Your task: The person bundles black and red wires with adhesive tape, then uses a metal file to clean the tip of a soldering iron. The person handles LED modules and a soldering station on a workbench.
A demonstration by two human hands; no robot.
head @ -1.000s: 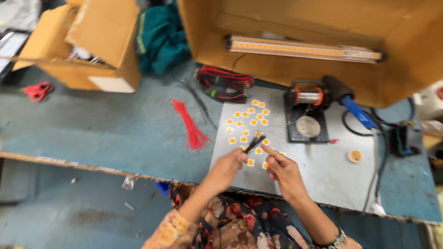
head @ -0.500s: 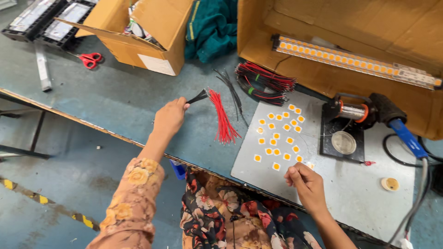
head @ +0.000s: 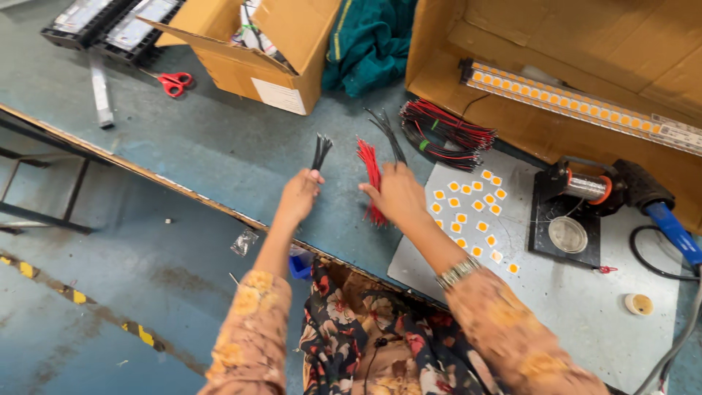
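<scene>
Since half a second ago the right hand (head: 398, 194) has left the small yellow squares (head: 468, 212) and crossed to the bundle of red wires (head: 371, 175), and the left hand (head: 298, 196) has drawn back from the far part of the bench towards the body. That left hand is closed around a short bunch of thin black wires (head: 320, 152), pinched near the lower ends so the tips fan upward above the fingers. By contrast the right hand rests over the lower end of the red bundle, fingers curled onto it; a few black strands (head: 387, 135) rise from behind it, though whether it grips them or only the red ones cannot be told. Both hands now sit close together over the blue-green bench (head: 219, 146), so wire, not the squares, looks to be the work in hand.

Just right of them lies the grey metal sheet (head: 570, 307) carrying the squares, with a solder spool on a black stand (head: 578, 201) beyond. Behind the hands sit a coil of red and black wire (head: 439, 135), an open cardboard box (head: 256, 51) and red scissors (head: 174, 82)
</scene>
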